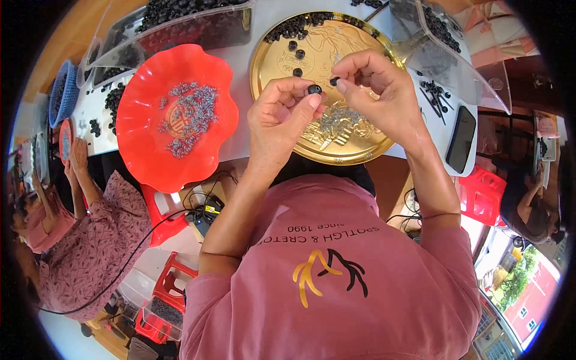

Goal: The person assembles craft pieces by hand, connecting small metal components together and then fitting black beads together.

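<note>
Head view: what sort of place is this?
Probably a small hand-work workshop, though a home can't be ruled out. Signs: a clear bin heaped with small black parts, a gold tray holding more, and another person at the left.

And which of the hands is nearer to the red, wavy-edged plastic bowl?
Left: the left hand is just right of the bowl; the right hand is farther right.
</note>
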The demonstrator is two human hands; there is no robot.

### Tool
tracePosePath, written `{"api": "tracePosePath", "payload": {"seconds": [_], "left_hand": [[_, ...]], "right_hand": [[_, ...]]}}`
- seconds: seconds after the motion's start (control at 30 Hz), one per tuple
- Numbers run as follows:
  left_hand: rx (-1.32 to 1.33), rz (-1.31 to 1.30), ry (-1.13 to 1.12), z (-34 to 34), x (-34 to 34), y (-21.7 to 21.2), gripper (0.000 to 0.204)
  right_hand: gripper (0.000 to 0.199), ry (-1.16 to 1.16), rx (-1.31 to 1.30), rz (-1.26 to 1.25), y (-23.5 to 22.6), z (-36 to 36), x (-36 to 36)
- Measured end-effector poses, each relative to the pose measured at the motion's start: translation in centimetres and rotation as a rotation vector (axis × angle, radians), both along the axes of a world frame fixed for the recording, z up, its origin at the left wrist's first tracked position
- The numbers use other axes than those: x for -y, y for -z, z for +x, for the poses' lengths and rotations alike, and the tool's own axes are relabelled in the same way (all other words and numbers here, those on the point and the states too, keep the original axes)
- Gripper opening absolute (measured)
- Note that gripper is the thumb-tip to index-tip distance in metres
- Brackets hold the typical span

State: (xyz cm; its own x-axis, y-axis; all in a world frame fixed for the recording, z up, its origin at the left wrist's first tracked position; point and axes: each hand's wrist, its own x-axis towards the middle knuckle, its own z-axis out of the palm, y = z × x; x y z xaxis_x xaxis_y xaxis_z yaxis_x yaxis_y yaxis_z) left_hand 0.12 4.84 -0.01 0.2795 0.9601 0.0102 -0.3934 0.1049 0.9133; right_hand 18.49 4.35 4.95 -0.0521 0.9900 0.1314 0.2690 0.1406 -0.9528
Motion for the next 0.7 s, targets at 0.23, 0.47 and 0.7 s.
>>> {"api": "tracePosePath", "payload": {"seconds": [0.23,0.47,0.7], "left_hand": [[-0.06,0.052,0.023,-0.1,-0.2,-0.2,0.024],[-0.074,0.068,0.043,-0.3,-0.2,-0.1,0.024],[-0.126,0.07,0.062,-0.8,0.0,-0.1,0.024]], "right_hand": [[0.015,-0.097,0.23,0.074,-1.4,-0.3,0.0],[0.014,-0.095,0.451,0.371,-0.9,-1.0,-0.1],[0.016,-0.158,0.405,0.265,-1.1,-0.9,0.1]]}}
